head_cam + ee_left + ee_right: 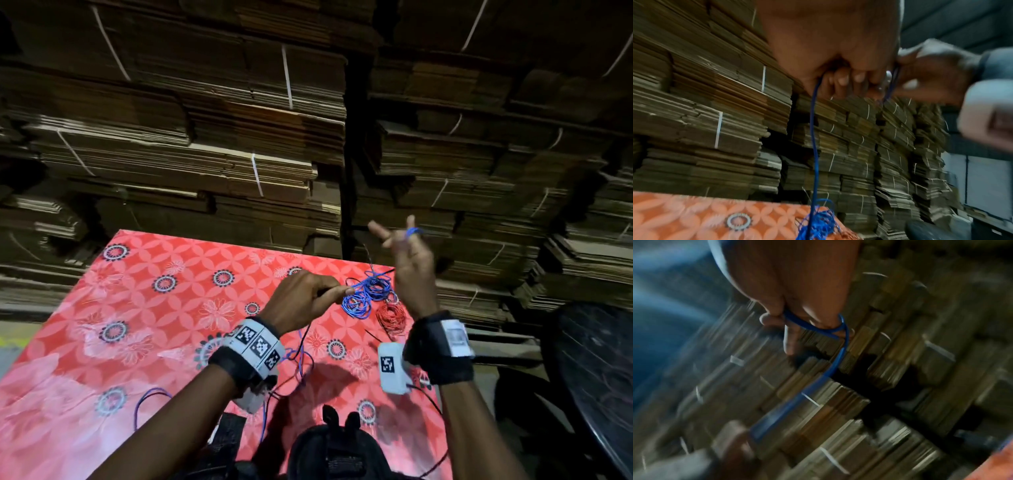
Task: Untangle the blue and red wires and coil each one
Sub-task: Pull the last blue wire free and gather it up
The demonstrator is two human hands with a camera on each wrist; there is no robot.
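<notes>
A loose tangle of blue wire [368, 294] lies near the far right of the red flowered tablecloth [164, 308]. Just in front of it sits a small coil of red wire [392, 317]. My left hand [342, 291] hovers low over the table and pinches a blue strand beside the tangle. In the left wrist view its curled fingers [842, 78] hold the blue wire [815, 146], which hangs down to the tangle. My right hand [400, 233] is raised above the table's far edge. In the right wrist view a blue loop [818, 326] is wound round its fingers [789, 340].
Tall stacks of strapped flat cardboard [239, 137] stand right behind the table. A black round object [596, 377] is at the right. Loose blue and black wire ends [301, 363] trail toward the table's near edge, by a dark bag [329, 448].
</notes>
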